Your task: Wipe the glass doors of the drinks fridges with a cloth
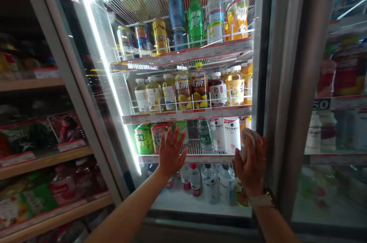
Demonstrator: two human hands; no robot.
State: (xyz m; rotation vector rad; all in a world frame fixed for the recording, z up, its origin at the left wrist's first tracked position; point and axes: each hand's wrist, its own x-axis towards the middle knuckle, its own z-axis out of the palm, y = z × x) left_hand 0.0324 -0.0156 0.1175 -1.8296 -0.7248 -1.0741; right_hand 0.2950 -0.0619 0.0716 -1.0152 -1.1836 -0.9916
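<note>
My left hand [171, 153] is raised with its fingers spread, in front of the lower shelf of a lit glass-door drinks cooler [183, 159]. Nothing is in it; it looks flat toward the glass, though contact cannot be made out. On the right, my right hand [251, 164] has its fingers bent over a pale crumpled cloth [247, 139], close to the door's right edge. A watch [268, 199] is on the right wrist. Between the hands, white cartons [231, 135] and a green-labelled water bottle [205, 136] show behind the glass.
Bottles and cans stand on the cooler's upper shelves [189, 114]. A grey vertical door frame [282, 82] is at the right, with another drinks cabinet [335, 159] beyond. Wooden shelves [46, 162] with packaged goods are at the left.
</note>
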